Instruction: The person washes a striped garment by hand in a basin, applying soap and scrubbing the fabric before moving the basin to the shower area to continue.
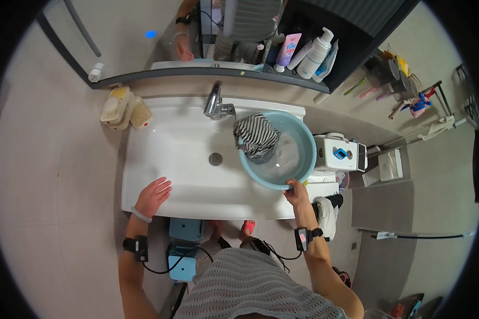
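The light-blue basin [312, 151] stands at the right-hand end of the white sink [167, 143], to the right of the chrome faucet [214, 102] and the round drain [215, 159]. A black-and-white striped cloth [256, 134] is bunched over the basin's left rim, its lower part inside; liquid, whitish in places, lies in the basin. The right hand [297, 192] has its grip clamped on the near rim of the basin. The left hand [154, 195] is above the near left part of the sink, well apart from the basin; its grip is unclosed and holds nothing, the fingers extended and close together. Whether it touches the sink surface cannot be told. Pale plastic containers [117, 108] stand at the sink's far left corner, and a white appliance [335, 151] sits just right of the basin. A white pump bottle [315, 57] and a pink-and-purple tube [287, 52] stand on the dark shelf above.
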`<state>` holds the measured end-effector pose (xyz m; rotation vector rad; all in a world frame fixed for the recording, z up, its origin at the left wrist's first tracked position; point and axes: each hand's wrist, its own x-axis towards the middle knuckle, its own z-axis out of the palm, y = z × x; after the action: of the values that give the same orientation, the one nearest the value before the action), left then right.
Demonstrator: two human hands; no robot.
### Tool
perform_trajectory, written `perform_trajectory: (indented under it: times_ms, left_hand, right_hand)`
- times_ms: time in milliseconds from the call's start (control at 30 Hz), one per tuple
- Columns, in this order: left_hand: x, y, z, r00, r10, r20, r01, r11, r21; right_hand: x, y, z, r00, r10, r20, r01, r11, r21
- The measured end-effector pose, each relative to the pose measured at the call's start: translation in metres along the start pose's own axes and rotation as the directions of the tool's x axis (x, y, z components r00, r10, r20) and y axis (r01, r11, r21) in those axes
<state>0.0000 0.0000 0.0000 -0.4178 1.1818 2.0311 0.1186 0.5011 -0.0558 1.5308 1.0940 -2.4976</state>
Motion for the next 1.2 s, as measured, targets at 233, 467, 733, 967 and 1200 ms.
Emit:
perform_trajectory:
  times_ms: [233, 467, 733, 967, 1200]
  left_hand:
    - [0.117, -0.003, 0.056, 0.975, -0.18, 0.128, 0.191, 0.978, -0.081]
    - [0.163, -0.011, 0.016, 0.995, -0.095, -0.03, 0.092, 0.992, -0.086]
    - [0.133, 0.022, 0.002, 0.948, 0.227, -0.221, -0.192, 0.967, 0.169]
    - [0.121, 0.037, 0.048, 0.928, 0.372, -0.027, -0.351, 0.895, 0.275]
    - [0.121, 0.056, 0.089, 0.912, 0.403, 0.075, -0.408, 0.874, 0.264]
  right_hand:
    - [-0.046, 0.023, 0.042, 0.998, 0.029, 0.059, -0.027, 0.999, -0.04]
    - [-0.014, 0.076, 0.082, 0.966, 0.192, 0.175, -0.156, 0.967, -0.2]
    - [0.063, 0.124, 0.12, 0.964, 0.232, 0.133, -0.18, 0.931, -0.318]
    - [0.095, 0.155, 0.112, 0.936, 0.255, 0.242, -0.201, 0.953, -0.227]
    - [0.072, 0.134, 0.14, 0.944, 0.294, 0.147, -0.22, 0.899, -0.378]
